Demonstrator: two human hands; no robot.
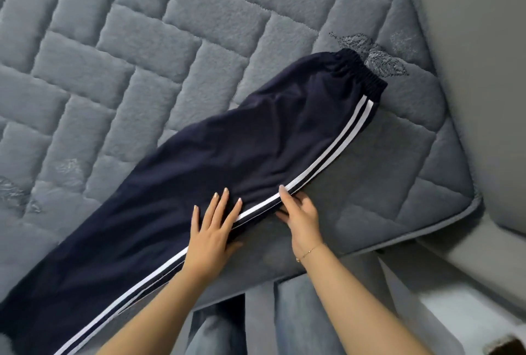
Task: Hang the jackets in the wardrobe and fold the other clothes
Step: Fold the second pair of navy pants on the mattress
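Navy track pants (216,161) with two white side stripes lie folded lengthwise, leg on leg, across the grey quilted mattress (142,41). Their elastic waistband (358,73) points to the far right corner and the legs run off the frame's lower left. My left hand (212,229) presses flat on the fabric just above the stripes, fingers straight and spread. My right hand (300,214) rests at the striped edge of the pants, fingers straight, fingertips touching the stripe.
The mattress corner (466,201) ends at the right, with a grey bed frame (484,98) beyond it. My legs in light blue jeans (299,312) stand against the near mattress edge. A pale floor strip (455,312) lies at the lower right.
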